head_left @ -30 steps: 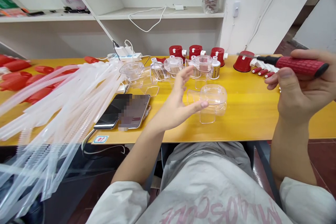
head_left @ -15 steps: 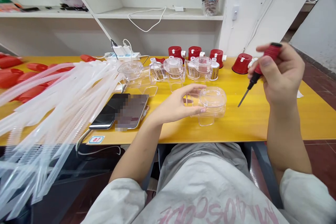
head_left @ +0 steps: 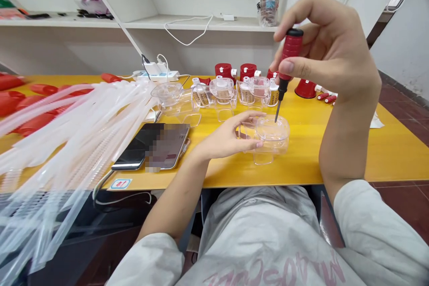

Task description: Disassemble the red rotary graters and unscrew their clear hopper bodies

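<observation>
A clear plastic housing [head_left: 272, 138] lies on the yellow table [head_left: 335, 152] in front of me. My left hand [head_left: 231, 136] curls round its left side, thumb and fingers gripping it. My right hand [head_left: 326, 49] is raised above it, fingers closed on a red-handled screwdriver [head_left: 288, 60] held upright. The screwdriver's tip points down at the top rim of the housing.
More clear housings [head_left: 223, 91] and red caps [head_left: 248, 70] stand in a row behind. A phone [head_left: 152, 145] lies to the left beside a heap of long translucent plastic strips [head_left: 67, 134]. A power strip [head_left: 156, 73] and small red pins [head_left: 326, 97] sit further back.
My right hand swung the screwdriver from level at the far right to upright over the clear housing. My left hand closed from open beside the housing onto its left side.
</observation>
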`<state>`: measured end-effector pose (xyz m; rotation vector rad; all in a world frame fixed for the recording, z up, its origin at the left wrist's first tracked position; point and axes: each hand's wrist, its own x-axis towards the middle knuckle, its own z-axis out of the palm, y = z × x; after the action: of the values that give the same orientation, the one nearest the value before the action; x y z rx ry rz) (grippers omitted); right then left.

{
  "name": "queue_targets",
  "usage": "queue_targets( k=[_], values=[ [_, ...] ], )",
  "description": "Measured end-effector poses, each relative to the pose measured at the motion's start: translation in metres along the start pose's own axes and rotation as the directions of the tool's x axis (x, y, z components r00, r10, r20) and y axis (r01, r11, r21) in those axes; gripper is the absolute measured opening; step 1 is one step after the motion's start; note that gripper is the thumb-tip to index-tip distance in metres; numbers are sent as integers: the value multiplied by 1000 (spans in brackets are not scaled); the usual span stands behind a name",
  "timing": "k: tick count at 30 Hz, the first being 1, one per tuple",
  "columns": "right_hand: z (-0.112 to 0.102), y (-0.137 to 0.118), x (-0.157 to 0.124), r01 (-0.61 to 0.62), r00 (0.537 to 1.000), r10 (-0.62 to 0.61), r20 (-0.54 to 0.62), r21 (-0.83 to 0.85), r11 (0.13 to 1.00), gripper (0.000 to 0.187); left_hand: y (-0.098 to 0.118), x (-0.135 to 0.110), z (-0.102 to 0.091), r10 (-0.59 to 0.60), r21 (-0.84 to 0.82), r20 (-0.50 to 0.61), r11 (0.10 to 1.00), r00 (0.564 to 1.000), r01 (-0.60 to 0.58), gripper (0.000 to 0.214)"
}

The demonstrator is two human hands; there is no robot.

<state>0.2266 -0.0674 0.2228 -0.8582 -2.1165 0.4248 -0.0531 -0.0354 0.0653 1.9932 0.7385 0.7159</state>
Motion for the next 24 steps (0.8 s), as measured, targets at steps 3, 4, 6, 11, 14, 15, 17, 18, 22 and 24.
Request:
queue_targets(
  k=[3,4,6,11,14,15,17,18,22,24],
  values=[
    [-2,10,-3,-31,996,30,-86,-9,999,46,-2,0,0,2,11,-1,1000,1000,-2,83],
    [-2,11,-4,-39,993,36,-111,-24,999,50,-3,0,0,10,12,-4,1000,1000,-10,83],
    [-1,13,-3,-67,990,59,-129,-57,996,59,-5,0,1,30,15,-16,999,999,-29,83],
    [11,13,2,-98,992,92,-83,-72,993,66,-9,1,1,44,29,-41,999,998,-43,82],
    [19,14,7,-54,998,52,-42,-32,998,55,-11,2,2,43,23,-37,999,998,-43,82],
    [21,15,8,-26,999,25,-34,-6,1000,50,-12,2,2,44,20,-42,999,998,-43,83],
    [23,18,11,25,999,-23,-29,44,999,42,-15,3,1,42,14,-62,999,997,-41,84],
    [24,19,12,37,999,-35,-35,56,998,41,-16,3,1,39,11,-75,999,996,-39,84],
    [26,22,15,-18,998,20,-60,35,999,42,-18,4,0,30,-1,-95,1000,995,-31,84],
    [27,23,15,-21,997,24,-73,39,999,39,-18,4,-1,21,-14,-91,1000,996,-22,82]
  ],
)
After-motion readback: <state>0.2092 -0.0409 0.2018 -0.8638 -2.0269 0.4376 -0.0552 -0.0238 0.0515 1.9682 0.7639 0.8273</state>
